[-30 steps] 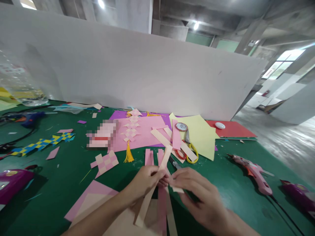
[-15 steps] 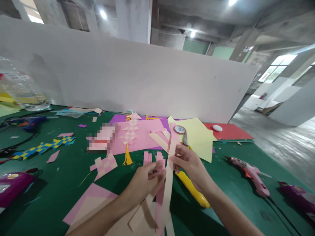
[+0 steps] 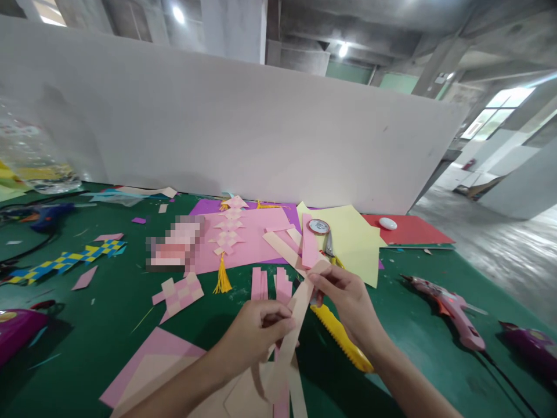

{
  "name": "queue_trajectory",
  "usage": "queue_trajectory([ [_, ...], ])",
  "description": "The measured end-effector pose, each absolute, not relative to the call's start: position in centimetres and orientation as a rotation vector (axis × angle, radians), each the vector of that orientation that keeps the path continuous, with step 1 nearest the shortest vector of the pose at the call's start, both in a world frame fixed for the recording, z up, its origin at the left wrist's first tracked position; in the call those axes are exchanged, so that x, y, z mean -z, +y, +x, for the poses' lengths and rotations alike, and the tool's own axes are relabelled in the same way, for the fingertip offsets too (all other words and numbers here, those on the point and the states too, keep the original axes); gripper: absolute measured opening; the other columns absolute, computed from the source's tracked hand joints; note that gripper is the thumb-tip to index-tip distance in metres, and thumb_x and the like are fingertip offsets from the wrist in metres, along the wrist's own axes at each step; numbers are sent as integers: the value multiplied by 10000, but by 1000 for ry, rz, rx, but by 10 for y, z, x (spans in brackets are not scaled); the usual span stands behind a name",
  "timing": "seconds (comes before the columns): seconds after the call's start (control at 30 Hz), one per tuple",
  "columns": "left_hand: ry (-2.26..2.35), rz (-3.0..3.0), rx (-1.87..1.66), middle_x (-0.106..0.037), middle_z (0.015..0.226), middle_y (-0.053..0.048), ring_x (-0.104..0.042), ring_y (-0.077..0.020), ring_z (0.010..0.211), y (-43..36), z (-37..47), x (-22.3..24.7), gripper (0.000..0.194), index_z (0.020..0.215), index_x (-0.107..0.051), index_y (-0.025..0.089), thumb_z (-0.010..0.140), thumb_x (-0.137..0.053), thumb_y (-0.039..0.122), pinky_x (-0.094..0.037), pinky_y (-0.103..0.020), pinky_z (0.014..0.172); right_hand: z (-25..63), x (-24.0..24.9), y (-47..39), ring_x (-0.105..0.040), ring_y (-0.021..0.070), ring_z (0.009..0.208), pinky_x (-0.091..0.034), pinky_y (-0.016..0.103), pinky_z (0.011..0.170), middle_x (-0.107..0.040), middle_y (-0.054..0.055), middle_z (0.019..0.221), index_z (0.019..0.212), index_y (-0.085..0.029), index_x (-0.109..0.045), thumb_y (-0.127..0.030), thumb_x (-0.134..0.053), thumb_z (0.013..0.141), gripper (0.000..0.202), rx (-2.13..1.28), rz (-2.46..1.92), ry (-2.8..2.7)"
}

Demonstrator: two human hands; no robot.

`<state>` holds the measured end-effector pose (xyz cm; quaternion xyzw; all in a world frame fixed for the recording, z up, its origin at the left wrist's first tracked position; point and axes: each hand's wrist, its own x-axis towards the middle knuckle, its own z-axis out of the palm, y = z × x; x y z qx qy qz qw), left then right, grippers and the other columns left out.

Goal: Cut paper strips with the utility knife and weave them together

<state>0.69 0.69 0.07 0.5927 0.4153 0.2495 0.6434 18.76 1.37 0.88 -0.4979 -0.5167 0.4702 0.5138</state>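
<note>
A long cream paper strip (image 3: 299, 316) slants between my two hands. My right hand (image 3: 346, 293) pinches its upper end between thumb and fingers. Lower down, my left hand (image 3: 261, 328) closes on the same strip with thumb and curled fingers. Pink strips (image 3: 284, 285) lie on the table just behind the left hand, and others run beneath it. A yellow cutter (image 3: 342, 339) rests by the right wrist. Pink and cream sheets (image 3: 152, 368) lie under the left forearm. To the left is a woven pink and cream piece (image 3: 179, 295).
A woven ornament (image 3: 228, 232) with a yellow tassel lies on pink paper. Scissors (image 3: 329, 244) and a round tape (image 3: 319, 226) sit on yellow paper (image 3: 359, 244). A pink glue gun (image 3: 450, 307) is at right, a blue-yellow woven strip (image 3: 69, 261) at left. A white board (image 3: 239, 128) stands behind.
My left hand has closed on the cream strip. The strip's upper end has come down to my right hand and now tilts more. The view has shifted slightly.
</note>
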Motion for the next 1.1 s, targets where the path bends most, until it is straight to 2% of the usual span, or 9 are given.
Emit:
queue_trajectory([
  [0.2, 770, 1242, -652, -624, 677, 22, -611, -125, 592, 3, 5, -5, 124, 778, -463, 189, 790, -585, 205, -455, -216, 561, 194, -4, 18, -531, 105, 469, -430, 235, 489, -594, 1, 556, 613, -156, -586, -351, -627, 798, 272, -1086, -1197, -1138],
  [0.3, 716, 1352, -588, -666, 772, -47, -623, -160, 723, 3, 2, -7, 25, 766, -575, 153, 789, -569, 162, -479, -257, 658, 195, -2, 21, -532, 105, 465, -434, 236, 488, -583, -4, 550, 607, -156, -577, -364, -624, 797, 286, -1084, -1221, -1145],
  [0.4, 699, 1383, -554, -691, 886, -86, -600, -141, 702, 5, 0, -8, 189, 847, -667, 137, 805, -485, 114, -476, -250, 649, 194, 2, 22, -537, 112, 471, -432, 239, 491, -567, -12, 537, 612, -161, -564, -371, -622, 796, 284, -1088, -1243, -1183],
  [0.5, 721, 1405, -552, -696, 857, -73, -589, -133, 684, 6, -1, -8, 203, 863, -688, 140, 768, -514, 93, -464, -232, 629, 191, 4, 22, -523, 108, 466, -422, 232, 488, -548, -22, 516, 603, -167, -544, -364, -623, 790, 283, -1091, -1259, -1217],
  [0.67, 833, 1391, -559, -600, 623, 2, -510, -107, 572, 7, 1, -7, 30, 703, -657, 148, 701, -658, 178, -400, -204, 541, 186, 5, 19, -512, 106, 488, -400, 225, 488, -575, -3, 542, 639, -157, -571, -367, -624, 787, 262, -1131, -1294, -1267],
  [0.73, 867, 1416, -620, -503, 559, 35, -423, -84, 515, 8, 1, -4, 120, 631, -620, 151, 686, -691, 231, -338, -194, 496, 184, 6, 18, -508, 102, 502, -387, 216, 481, -576, -1, 560, 640, -154, -580, -367, -636, 777, 260, -1153, -1277, -1278],
  [0.97, 985, 1533, -822, -543, 995, -49, -523, -181, 921, 14, 0, 4, 198, 641, -572, 166, 757, -640, 311, -406, -233, 701, 178, 11, 15, -524, 103, 495, -405, 202, 451, -570, -11, 555, 672, -154, -605, -347, -615, 792, 227, -1263, -1184, -1297],
  [1.03, 961, 1489, -805, -568, 1016, -54, -539, -174, 888, 14, 1, 5, 214, 654, -548, 164, 778, -618, 324, -410, -241, 710, 177, 11, 14, -542, 111, 521, -414, 201, 459, -583, -3, 567, 693, -150, -619, -341, -593, 807, 223, -1285, -1183, -1291],
  [1.1, 916, 1427, -780, -602, 878, -36, -539, -140, 742, 13, 3, 5, 231, 652, -524, 162, 780, -614, 333, -408, -231, 655, 175, 9, 12, -535, 106, 530, -411, 195, 461, -578, -9, 576, 697, -152, -626, -305, -588, 803, 190, -1296, -1189, -1276],
])
